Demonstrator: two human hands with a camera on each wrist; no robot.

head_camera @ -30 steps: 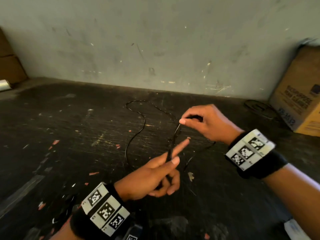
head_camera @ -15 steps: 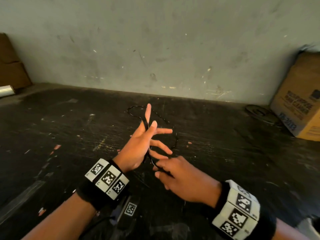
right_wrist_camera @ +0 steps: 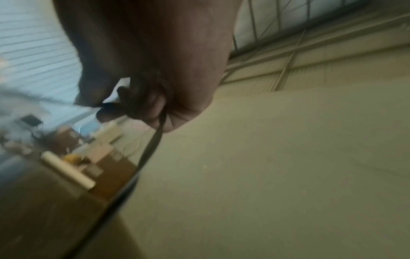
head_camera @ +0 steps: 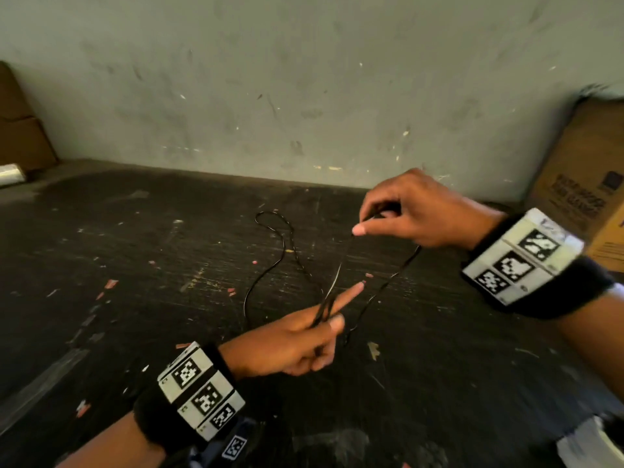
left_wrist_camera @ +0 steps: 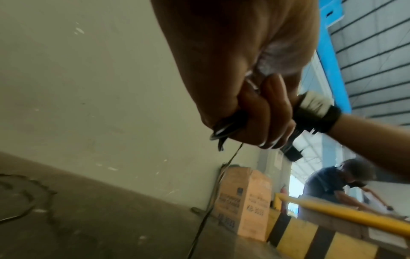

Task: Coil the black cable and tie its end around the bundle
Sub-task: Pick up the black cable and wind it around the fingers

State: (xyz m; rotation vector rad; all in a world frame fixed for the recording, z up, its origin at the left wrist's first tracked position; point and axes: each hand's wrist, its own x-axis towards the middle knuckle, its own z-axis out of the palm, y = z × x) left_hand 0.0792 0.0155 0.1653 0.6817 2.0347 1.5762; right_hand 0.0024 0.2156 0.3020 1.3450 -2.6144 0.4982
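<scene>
A thin black cable (head_camera: 270, 275) lies in a loose loop on the dark worktop (head_camera: 135, 265). My left hand (head_camera: 304, 336) holds several gathered strands between thumb and fingers, its forefinger pointing out straight. In the left wrist view the cable (left_wrist_camera: 221, 133) shows as loops bunched under the curled fingers. My right hand (head_camera: 398, 214), raised up and to the right, pinches the cable and holds a strand taut back to the left hand. Another strand hangs from it toward the worktop. The right wrist view is blurred; the cable (right_wrist_camera: 153, 147) runs down from the closed fingers.
A cardboard box (head_camera: 587, 184) stands at the right against the grey wall (head_camera: 304, 96). More brown boxes (head_camera: 20, 130) and a pale roll (head_camera: 10, 173) sit at the far left. Small red chips dot the worktop. A person bends over beyond a yellow rail (left_wrist_camera: 343, 217).
My right hand rose from low beside the left hand up to the right, drawing the cable taut. The left hand dropped lower and closed on the strands, its fingers no longer spread.
</scene>
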